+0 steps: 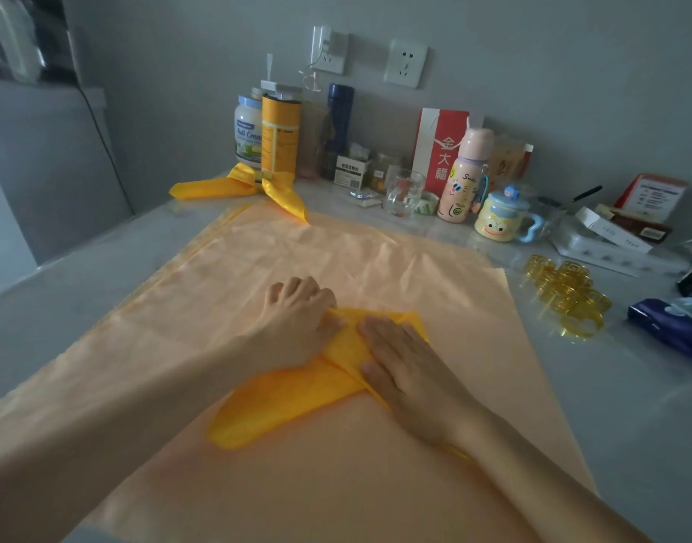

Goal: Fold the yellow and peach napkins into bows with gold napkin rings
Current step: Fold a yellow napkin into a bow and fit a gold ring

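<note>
Two hands work on the yellow napkin (281,401), which lies folded at the near middle of the peach napkin (297,260) spread flat on the bench (630,405). The right hand (403,366) presses on the fold with straight fingers. The left hand (295,323), fingers curled, grips the fold's upper edge. Farther right, gold napkin rings (563,291) lie heaped on the bench. Farthest back, a finished yellow bow (242,186) lies before an orange canister (280,135).

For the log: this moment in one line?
folding yellow napkin | left hand pinches fold | right hand presses flat | peach napkin underneath | yellow bow done | gold rings untouched
</note>
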A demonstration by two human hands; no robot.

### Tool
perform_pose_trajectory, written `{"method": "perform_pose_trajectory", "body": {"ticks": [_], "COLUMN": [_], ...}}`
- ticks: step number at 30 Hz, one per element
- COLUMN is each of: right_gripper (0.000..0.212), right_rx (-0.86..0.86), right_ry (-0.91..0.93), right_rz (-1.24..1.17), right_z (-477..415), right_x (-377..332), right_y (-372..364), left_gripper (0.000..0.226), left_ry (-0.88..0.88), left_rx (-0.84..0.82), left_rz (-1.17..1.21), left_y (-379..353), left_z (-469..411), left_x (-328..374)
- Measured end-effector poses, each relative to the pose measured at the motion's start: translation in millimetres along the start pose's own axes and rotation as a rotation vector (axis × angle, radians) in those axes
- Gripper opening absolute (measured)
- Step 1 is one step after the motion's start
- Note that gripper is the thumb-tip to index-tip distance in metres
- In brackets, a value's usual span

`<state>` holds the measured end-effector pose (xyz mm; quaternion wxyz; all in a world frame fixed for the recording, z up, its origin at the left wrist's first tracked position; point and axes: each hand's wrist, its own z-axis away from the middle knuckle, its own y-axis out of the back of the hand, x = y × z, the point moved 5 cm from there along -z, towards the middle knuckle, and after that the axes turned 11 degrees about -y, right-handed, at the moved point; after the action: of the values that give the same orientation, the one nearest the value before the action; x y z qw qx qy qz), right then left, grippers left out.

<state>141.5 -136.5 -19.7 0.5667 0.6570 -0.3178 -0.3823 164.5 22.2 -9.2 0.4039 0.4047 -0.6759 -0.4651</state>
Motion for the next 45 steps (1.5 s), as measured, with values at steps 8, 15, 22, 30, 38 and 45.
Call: {"method": "perform_pose_trajectory", "body": {"ticks": [8,15,22,30,38,45], "right_gripper": [0.102,0.079,0.065,0.036,0.047,0.019], "right_rx": [0.005,0.145,-0.156,0.666,0.590,0.651], "right_ry": [-0.011,0.005,-0.130,-0.959,-1.041,-1.011], "right_rz": [-0.019,-0.031,-0.505,-0.391,-0.298,-0.136], "right_z": [-2.2,32.1,85.7,55.6,19.8,30.2], "right_x": [-0.7,9.9,38.1,218.3,268.7,265.6], "right_y": [-1.9,5.3,26.8,85.9,58.5,56.1], "left_gripper": [0.044,0.062,0.060,0.060,0.071,0.056], "left_ry": [-0.292,-0.152,-0.062,-0.370,-0.369,-0.412], "left_rx": [0.288,-0.232,-0.296,-0.062,-0.095,0.072], "left_rz": [0.058,0.051,-0.155,-0.030,0.030,0.109], "left_y": [28.7,-15.9,-0.7,-24.0,-25.5,-20.8], "left_z": [17.8,32.3,8.3,1.0,-3.2,0.2], "left_x": [42.0,55.2,76.9,110.9,111.7,112.8]}}
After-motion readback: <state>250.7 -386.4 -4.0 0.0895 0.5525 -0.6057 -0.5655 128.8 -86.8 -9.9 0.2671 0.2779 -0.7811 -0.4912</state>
